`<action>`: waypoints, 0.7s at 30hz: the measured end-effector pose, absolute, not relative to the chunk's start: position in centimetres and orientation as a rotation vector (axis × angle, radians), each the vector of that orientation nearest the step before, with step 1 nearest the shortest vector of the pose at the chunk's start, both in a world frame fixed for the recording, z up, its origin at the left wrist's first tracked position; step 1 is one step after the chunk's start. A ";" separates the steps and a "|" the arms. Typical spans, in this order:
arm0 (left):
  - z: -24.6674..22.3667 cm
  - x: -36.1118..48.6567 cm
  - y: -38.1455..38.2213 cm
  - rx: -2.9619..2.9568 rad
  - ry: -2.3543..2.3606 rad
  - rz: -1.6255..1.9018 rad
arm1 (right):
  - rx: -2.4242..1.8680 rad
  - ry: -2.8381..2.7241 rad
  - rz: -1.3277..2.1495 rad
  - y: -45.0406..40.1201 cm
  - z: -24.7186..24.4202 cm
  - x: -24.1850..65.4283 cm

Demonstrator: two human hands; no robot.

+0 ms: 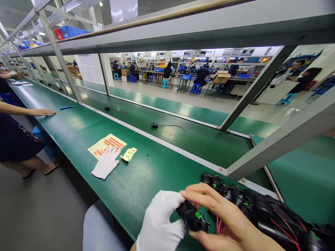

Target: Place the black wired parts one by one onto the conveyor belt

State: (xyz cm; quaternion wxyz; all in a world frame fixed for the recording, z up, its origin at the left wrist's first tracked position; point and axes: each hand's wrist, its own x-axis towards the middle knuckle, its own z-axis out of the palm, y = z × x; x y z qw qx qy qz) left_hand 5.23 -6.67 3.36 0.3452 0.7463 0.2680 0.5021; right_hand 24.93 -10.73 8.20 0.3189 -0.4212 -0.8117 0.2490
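A black cylindrical part point(188, 215) with a green sticker on its end is held between my two hands above the green bench, at the lower middle. My left hand point(162, 220), in a white glove, grips its left side. My bare right hand point(227, 216) has its thumb and fingers around the other side. Red wires point(220, 225) hang just under my right palm. Several similar black parts point(264, 209), some with green dots, are piled at the right, partly hidden behind my right hand.
On the bench point(141, 181) lie a white glove point(106, 164), a sheet of red stickers point(112, 141), a piece with green stickers point(128, 154) and a blue pen point(67, 107). Wired parts point(155, 125) rest beyond the white strip. Metal posts point(251, 87) rise ahead; a person's hand point(43, 112) touches the bench.
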 end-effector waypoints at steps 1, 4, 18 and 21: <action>3.1 5.3 -6.8 1.979 0.709 1.365 | -1.123 -2.094 0.699 -10.7 8.2 24.8; 2.7 5.5 -7.2 2.018 0.787 1.540 | -1.218 -1.753 0.934 -10.4 7.9 24.6; 2.6 6.7 -7.2 0.762 0.427 0.746 | -1.367 -1.742 1.061 -8.3 9.3 23.8; 2.8 5.4 -6.7 0.971 0.792 0.942 | -1.535 -1.973 0.062 -4.4 13.0 27.8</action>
